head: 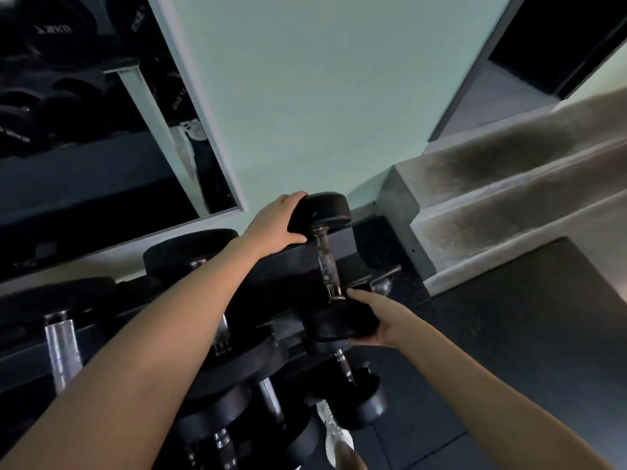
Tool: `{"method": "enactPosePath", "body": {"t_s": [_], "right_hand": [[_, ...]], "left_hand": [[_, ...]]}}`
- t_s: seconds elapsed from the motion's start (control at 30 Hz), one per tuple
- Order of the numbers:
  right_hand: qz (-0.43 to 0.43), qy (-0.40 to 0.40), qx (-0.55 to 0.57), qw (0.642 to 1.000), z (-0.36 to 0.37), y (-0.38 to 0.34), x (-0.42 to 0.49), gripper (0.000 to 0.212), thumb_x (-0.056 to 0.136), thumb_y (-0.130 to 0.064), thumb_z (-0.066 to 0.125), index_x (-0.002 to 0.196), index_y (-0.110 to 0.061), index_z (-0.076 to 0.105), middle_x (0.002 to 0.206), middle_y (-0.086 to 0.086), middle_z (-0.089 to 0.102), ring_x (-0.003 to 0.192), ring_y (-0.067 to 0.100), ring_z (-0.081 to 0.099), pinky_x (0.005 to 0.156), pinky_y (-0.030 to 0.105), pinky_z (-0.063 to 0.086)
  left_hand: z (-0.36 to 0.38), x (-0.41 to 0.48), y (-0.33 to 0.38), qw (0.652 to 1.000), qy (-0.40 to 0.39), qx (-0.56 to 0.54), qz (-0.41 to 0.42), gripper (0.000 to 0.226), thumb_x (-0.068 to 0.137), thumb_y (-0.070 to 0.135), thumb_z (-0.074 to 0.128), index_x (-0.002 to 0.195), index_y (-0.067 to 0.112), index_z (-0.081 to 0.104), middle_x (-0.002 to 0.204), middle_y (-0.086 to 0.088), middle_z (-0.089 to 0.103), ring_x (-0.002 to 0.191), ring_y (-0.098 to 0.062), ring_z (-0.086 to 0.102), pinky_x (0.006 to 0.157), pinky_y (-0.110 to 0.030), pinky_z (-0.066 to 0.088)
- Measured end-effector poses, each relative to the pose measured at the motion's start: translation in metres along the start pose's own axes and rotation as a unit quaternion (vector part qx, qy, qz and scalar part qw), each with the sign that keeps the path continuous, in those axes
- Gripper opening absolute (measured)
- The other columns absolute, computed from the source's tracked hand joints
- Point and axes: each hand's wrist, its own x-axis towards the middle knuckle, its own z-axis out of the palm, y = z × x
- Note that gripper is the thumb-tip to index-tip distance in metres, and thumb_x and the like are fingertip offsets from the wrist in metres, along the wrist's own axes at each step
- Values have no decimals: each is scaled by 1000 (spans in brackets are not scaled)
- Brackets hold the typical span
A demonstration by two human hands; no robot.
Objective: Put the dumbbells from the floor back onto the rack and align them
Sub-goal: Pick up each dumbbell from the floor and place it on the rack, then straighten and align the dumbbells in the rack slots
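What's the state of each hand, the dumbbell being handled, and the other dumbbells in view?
left hand: clasped over the far head of the held dumbbell
right hand: cupping the near head from below
held dumbbell: on the rack's top tier at its right end, handle pointing away from the person
neighbouring dumbbells: racked on the top tier
lower dumbbells: racked below

Black dumbbell [326, 266] atop rack [271, 266]

White weight markings ending in "KG" sit on the mirrored dumbbells [54, 30] at ten o'clock. They appear reversed and blurred. Their numbers cannot be made out.
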Motion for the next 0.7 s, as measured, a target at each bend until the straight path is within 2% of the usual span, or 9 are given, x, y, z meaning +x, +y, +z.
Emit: {"method": "enactPosePath", "body": {"t_s": [0.07, 0.13, 0.23, 0.37, 0.5, 0.63, 0.7], "right_hand": [[-11, 14, 8, 1000, 3, -1, 3, 35, 81, -18, 71, 110, -7, 55, 105, 17, 63, 85, 33, 64, 46, 40, 57], [-9, 19, 2, 1000, 2, -5, 6, 25, 81, -14, 69, 101, -8, 55, 107, 17, 63, 87, 34, 64, 52, 45, 58], [-14, 23, -13, 1000, -3, -12, 5, 19, 80, -9, 69, 93, -7, 56, 103, 18, 63, 88, 36, 64, 63, 53, 57], [-13, 36, -44, 998, -7, -20, -1, 16, 82, -7, 68, 94, -8, 56, 99, 17, 62, 82, 35, 63, 60, 52, 56], [-1, 23, -55, 998, -8, -24, -6, 12, 85, -8, 65, 93, -8, 57, 95, 16, 62, 81, 33, 62, 63, 52, 55], [16, 1, -101, 995, -6, -24, -11, 41, 84, -17, 70, 121, -8, 53, 109, 17, 62, 101, 37, 62, 83, 57, 55], [34, -4, -143, 989, -6, -22, -15, 64, 83, -33, 71, 133, -6, 42, 122, 23, 56, 112, 45, 58, 93, 60, 49]], "left_hand": [[-2, 3, -1, 999, 11, 28, 14, 76, 78, 27, 72, 142, 18, 32, 133, -12, 52, 116, -30, 54, 98, -38, 43], [-4, 5, -2, 999, 12, 32, 21, 71, 76, 26, 72, 138, 18, 37, 125, -10, 59, 109, -29, 58, 93, -38, 47], [1, -1, -3, 999, 39, 13, 12, 64, 75, 24, 73, 131, 16, 43, 114, -8, 64, 101, -28, 60, 85, -36, 49], [9, -9, -2, 997, 77, -6, -10, 62, 75, 23, 73, 129, 15, 45, 112, -9, 64, 100, -26, 60, 85, -34, 47], [10, -9, 1, 997, 72, -9, -23, 62, 75, 22, 73, 129, 15, 44, 113, -9, 63, 101, -27, 59, 86, -36, 48], [9, -17, 2, 998, 39, -18, -55, 75, 77, 20, 73, 140, 18, 32, 134, -12, 52, 119, -29, 52, 98, -37, 43], [5, -26, 1, 997, 30, -30, -63, 83, 79, 18, 72, 146, 21, 24, 146, -12, 41, 130, -28, 44, 107, -38, 37]]}}
